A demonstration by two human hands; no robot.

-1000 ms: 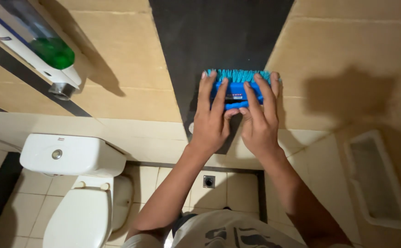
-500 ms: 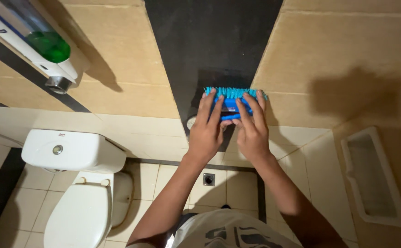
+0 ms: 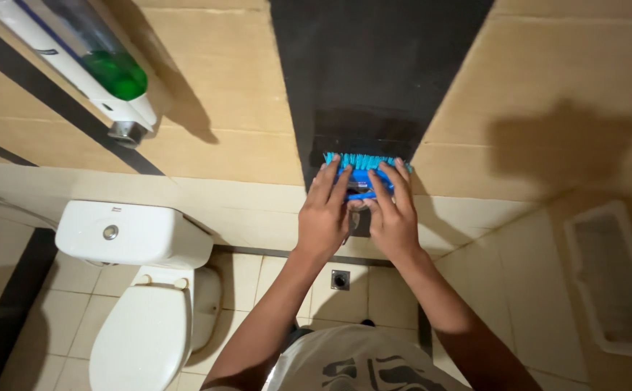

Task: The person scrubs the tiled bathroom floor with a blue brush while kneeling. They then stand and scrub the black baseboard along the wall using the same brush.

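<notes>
Hands, left hand (image 3: 325,214) and right hand (image 3: 392,217), press flat on the brush (image 3: 363,174); on the wet dark tile (image 3: 374,80) above the toilet (image 3: 138,289), it might slip.

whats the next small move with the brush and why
Probably push the brush back up the dark tile strip. Both hands press it at the strip's lower end, and the tile above lies within reach.

1. Dim, warm indoor light falling from above and behind the viewer.
2. A dark, soft-edged shadow sits on the tiled wall (image 3: 562,94) at upper right.
3. Wide-angle bending tilts the frame edges.
4. Focus is fairly sharp throughout.
</notes>
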